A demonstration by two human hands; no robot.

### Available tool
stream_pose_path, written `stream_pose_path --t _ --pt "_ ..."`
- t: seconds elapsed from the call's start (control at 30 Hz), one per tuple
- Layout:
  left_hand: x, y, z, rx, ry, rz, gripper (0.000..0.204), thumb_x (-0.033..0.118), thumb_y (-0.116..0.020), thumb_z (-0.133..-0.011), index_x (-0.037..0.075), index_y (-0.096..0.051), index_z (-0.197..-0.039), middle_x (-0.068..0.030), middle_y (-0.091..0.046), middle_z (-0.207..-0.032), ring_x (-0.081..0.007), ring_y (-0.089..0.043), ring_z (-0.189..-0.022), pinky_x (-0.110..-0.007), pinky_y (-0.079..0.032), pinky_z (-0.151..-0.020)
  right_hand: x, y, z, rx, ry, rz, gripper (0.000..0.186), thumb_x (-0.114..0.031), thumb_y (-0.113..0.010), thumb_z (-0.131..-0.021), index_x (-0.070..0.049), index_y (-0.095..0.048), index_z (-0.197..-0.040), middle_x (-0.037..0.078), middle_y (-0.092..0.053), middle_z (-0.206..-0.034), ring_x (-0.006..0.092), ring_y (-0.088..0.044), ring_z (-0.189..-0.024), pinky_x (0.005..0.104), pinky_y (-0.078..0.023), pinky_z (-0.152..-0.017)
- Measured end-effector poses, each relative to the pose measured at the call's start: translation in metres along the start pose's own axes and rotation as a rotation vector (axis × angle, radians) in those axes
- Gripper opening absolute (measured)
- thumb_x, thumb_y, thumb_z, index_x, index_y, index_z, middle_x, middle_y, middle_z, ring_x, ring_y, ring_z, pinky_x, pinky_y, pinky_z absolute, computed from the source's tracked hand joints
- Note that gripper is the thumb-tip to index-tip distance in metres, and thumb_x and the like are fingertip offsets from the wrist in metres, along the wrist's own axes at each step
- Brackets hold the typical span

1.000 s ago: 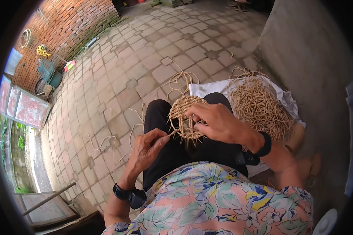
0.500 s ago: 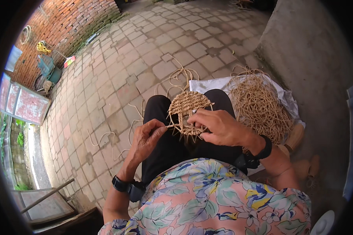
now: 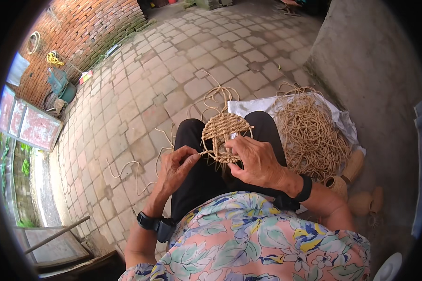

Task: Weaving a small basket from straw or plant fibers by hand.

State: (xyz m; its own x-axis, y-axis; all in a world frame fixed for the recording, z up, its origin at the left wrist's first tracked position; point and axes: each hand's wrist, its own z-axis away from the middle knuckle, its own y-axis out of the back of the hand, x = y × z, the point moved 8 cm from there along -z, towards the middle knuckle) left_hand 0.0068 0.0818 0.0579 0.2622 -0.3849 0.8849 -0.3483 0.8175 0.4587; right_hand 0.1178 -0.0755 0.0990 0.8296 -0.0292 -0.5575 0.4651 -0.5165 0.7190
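Paving stones (image 3: 126,112) spread out far and left of you. Your woven piece (image 3: 226,125) is over your lap, between the knees of your dark trousers (image 3: 190,129), maybe because it's easy to see there. Your right hand (image 3: 257,161) grips its near right edge, likely so it can't wobble. Your left hand (image 3: 176,169) pinches a thin cord (image 3: 205,152) at its left side, perhaps for tightness. More cord (image 3: 312,133) lies on a white sheet (image 3: 244,107) at right, close by for reaching.
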Motion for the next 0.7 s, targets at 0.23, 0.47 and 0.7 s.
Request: stream_pose_path --t 0.23,0.47,0.7 --pt "-0.006 -0.004 0.001 -0.02 0.026 0.092 0.024 0.026 -0.063 -0.095 0.002 -0.064 -0.094 0.0034 -0.053 -0.069 -0.0066 -0.046 -0.063 -0.025 -0.038 -0.057 0.005 0.01 0.007 0.142 0.053 -0.089 0.04 0.0 -0.068 -0.069 -0.006 -0.052 -0.105 0.01 -0.059 -0.091 0.0267 -0.063 -0.069 0.0364 -0.051 -0.06" --pt "0.015 0.003 0.007 0.173 -0.031 -0.072 0.019 0.022 -0.07 -0.088 0.005 -0.066 -0.096 -0.0021 -0.059 -0.08 -0.0103 -0.053 -0.07 -0.026 -0.042 -0.059 0.04 0.034 0.027 0.236 -0.168 -0.216 0.026 0.009 -0.061 -0.073 -0.004 -0.056 -0.094 0.005 -0.053 -0.085 0.0136 -0.046 -0.054 0.0278 -0.042 -0.052" --pt "0.079 -0.037 0.012 0.186 -0.618 -0.512 0.03 0.011 -0.08 -0.066 0.012 -0.068 -0.094 -0.0059 -0.057 -0.094 -0.026 -0.055 -0.085 -0.039 -0.043 -0.075 0.04 0.029 0.027 0.223 -0.173 -0.258 0.024 0.007 -0.063 -0.075 -0.005 -0.056 -0.095 0.005 -0.054 -0.082 0.0142 -0.049 -0.055 0.0285 -0.042 -0.051"
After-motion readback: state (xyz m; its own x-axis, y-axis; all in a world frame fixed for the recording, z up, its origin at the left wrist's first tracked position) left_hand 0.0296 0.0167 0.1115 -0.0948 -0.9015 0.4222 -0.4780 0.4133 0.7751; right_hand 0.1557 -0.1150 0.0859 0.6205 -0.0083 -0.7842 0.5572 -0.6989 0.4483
